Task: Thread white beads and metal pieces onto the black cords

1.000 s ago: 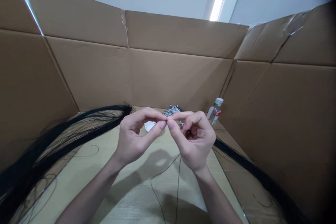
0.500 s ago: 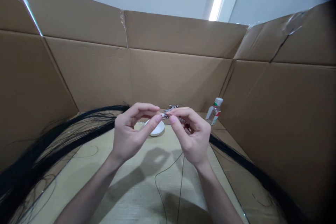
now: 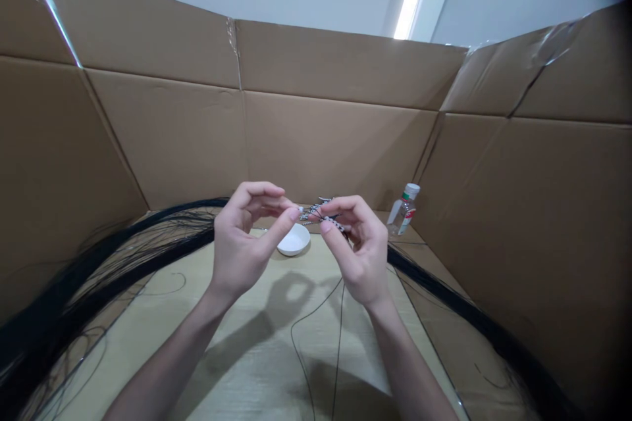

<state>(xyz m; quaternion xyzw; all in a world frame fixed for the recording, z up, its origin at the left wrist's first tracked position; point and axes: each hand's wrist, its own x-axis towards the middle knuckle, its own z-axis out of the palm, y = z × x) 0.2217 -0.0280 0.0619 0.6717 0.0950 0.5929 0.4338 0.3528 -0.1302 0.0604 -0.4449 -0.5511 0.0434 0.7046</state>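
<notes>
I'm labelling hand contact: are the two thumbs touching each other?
No, the left hand and the right hand have a visible gap between their thumbs.

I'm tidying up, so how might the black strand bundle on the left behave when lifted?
The black strand bundle would probably be floppy, as it bends in long curves. Its fine loose strands may tangle or snag. It could also splay, since gaps show between its strands.

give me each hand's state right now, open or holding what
Left hand: closed in a pinch, apparently on a small white piece.
Right hand: closed, holding a black-and-white beaded strand.
</notes>
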